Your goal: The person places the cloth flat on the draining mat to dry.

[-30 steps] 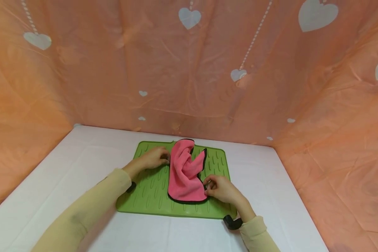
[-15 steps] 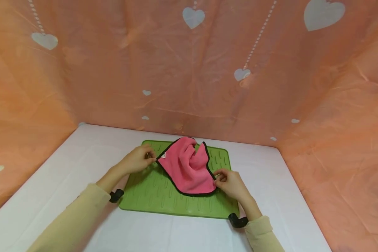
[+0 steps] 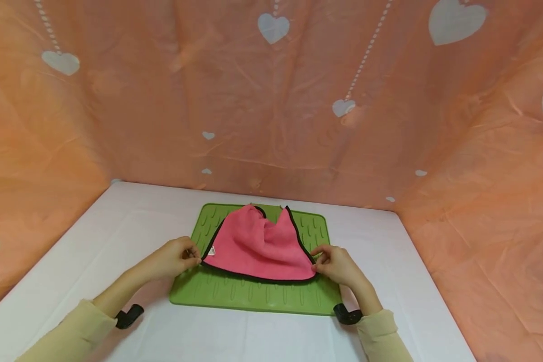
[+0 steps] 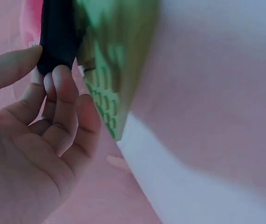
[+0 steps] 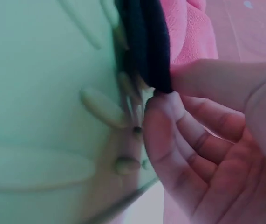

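Note:
A pink cloth [image 3: 262, 251] with black edging is spread between the two hands over a green ridged mat [image 3: 249, 296]. Its near edge runs nearly straight, while the far part is rumpled, with a point standing up at the right. The left hand [image 3: 174, 258] pinches the near left corner, beside a small white tag [image 3: 211, 251]. The right hand [image 3: 337, 265] pinches the near right corner. In the left wrist view, thumb and fingertips of the left hand [image 4: 44, 126] meet on the black edging [image 4: 58, 37]; in the right wrist view the right hand [image 5: 216, 135] grips the edging [image 5: 146, 42] likewise.
The mat lies on a white-covered table [image 3: 199, 337]. Orange fabric [image 3: 271, 125] with pale hearts hangs behind and at both sides. A black wrist piece [image 3: 129, 317] is on the left arm, another [image 3: 347, 314] on the right.
The left hand has taken the cloth's left corner and moved left and nearer, pulling the bunched cloth wider. The right hand, still pinching its corner, has shifted slightly right.

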`<state>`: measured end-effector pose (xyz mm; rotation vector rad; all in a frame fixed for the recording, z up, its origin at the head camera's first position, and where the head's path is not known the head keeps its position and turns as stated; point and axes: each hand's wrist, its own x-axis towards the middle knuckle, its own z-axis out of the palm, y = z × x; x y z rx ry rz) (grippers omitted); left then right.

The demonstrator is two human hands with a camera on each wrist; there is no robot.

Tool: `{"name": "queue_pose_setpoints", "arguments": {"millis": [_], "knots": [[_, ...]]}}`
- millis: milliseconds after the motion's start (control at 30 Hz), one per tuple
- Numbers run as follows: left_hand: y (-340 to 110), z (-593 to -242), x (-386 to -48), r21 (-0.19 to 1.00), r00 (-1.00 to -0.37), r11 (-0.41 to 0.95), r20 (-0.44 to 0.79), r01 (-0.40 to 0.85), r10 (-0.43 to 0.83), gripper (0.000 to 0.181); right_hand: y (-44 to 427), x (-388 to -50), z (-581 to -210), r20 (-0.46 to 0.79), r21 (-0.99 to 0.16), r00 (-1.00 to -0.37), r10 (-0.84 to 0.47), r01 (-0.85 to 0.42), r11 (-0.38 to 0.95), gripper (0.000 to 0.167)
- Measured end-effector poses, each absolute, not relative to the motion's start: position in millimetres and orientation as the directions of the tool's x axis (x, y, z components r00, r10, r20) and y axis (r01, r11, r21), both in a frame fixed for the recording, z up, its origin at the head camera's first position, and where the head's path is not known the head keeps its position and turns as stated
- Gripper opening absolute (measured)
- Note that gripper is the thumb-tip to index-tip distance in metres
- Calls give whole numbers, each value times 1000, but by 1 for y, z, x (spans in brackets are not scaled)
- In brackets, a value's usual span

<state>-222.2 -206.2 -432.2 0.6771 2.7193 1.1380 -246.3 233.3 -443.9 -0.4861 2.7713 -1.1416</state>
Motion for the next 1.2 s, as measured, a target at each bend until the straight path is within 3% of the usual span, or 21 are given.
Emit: {"name": "queue_pose_setpoints", "arguments": {"millis": [167,367,633,867,1200], "knots": [[-210,-443,-212,688,-883,635,15,350,470,8,234,-245,-448,-22,-703,-928,-371,-250,666,24],[-209,-440,-217,697,-876,634,-18,335,482,9,232,-246,-447,1,-692,-943,-332,-241,680,24],[-197,-427,-261,731,-935,612,98,300,342,11,207,-257,-436,132,-745,-975,-178,-216,632,30],[-184,-433,-298,756,-971,625,58,195,233,31,184,-275,-439,155,-772,-976,-152,-216,598,33],[-175,-448,-312,793,-947,582,-23,178,321,27,178,-283,-454,149,-738,-963,-224,-259,623,33]]}}
